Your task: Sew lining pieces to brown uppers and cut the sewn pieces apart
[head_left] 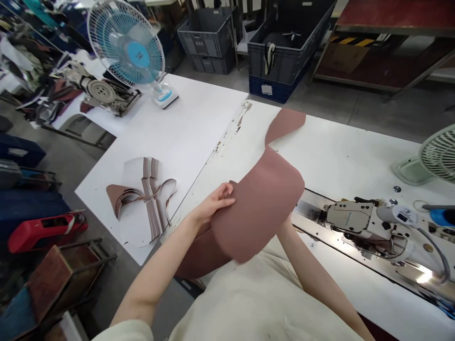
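Observation:
My left hand (213, 204) pinches the near left edge of a large brown leather-like piece (263, 199), fingers closed on it. The piece curves up off the white table (334, 151), and its far tab (286, 124) lies flat on the tabletop. My right forearm (309, 265) runs under the piece; my right hand is hidden behind it. A stack of cut brown pieces (145, 194) lies on the lower white table to the left. A sewing machine (369, 222) sits to the right of the held piece.
A blue-and-white desk fan (128, 47) stands at the back left, a pale green fan (432, 158) at the right edge. Grey crates (284, 52) sit on the floor beyond the table. A second machine (99, 92) lies far left. A red object (44, 231) sits low left.

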`<state>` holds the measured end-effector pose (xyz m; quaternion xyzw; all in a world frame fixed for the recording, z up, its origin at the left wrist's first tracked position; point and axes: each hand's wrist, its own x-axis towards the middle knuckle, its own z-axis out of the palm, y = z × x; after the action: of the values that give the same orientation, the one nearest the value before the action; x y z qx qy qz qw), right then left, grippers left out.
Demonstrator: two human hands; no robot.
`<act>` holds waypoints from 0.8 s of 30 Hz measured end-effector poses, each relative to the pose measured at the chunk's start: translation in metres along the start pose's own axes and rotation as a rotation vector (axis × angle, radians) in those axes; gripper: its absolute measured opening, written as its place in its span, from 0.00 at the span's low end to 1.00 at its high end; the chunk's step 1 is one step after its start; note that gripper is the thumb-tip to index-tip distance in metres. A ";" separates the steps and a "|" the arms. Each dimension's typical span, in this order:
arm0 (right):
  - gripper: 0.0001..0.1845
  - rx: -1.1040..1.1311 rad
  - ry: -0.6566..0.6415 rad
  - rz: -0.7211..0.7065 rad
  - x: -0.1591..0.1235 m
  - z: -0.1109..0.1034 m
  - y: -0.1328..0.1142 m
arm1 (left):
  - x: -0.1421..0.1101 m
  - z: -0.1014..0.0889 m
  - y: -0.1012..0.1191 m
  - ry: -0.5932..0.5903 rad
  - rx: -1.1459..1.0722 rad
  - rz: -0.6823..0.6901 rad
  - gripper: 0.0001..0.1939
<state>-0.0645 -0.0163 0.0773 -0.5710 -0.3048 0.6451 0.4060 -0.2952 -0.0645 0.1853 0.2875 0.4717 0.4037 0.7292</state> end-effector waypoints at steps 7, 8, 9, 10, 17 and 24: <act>0.24 -0.118 0.002 0.002 -0.017 0.000 -0.015 | -0.124 -0.054 -0.062 -0.116 0.386 -0.451 0.17; 0.22 -0.261 -0.038 -0.034 -0.024 0.001 -0.004 | -0.134 -0.062 -0.074 -0.129 0.503 -0.476 0.15; 0.20 -0.410 -0.089 -0.069 -0.031 0.000 0.008 | -0.141 -0.070 -0.087 -0.118 0.618 -0.494 0.12; 0.18 -0.553 -0.152 -0.094 -0.038 -0.001 0.022 | -0.146 -0.077 -0.100 -0.079 0.728 -0.509 0.08; 0.08 -1.118 -0.301 0.013 -0.034 -0.017 0.065 | -0.130 -0.088 -0.136 0.328 1.447 -0.462 0.06; 0.19 -0.800 -0.445 0.202 -0.008 0.017 0.045 | 0.011 -0.091 -0.086 0.386 1.231 -0.065 0.16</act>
<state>-0.0887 -0.0442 0.0455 -0.5574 -0.5521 0.6199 0.0140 -0.3489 -0.0953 0.0761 0.5611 0.7480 0.0817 0.3449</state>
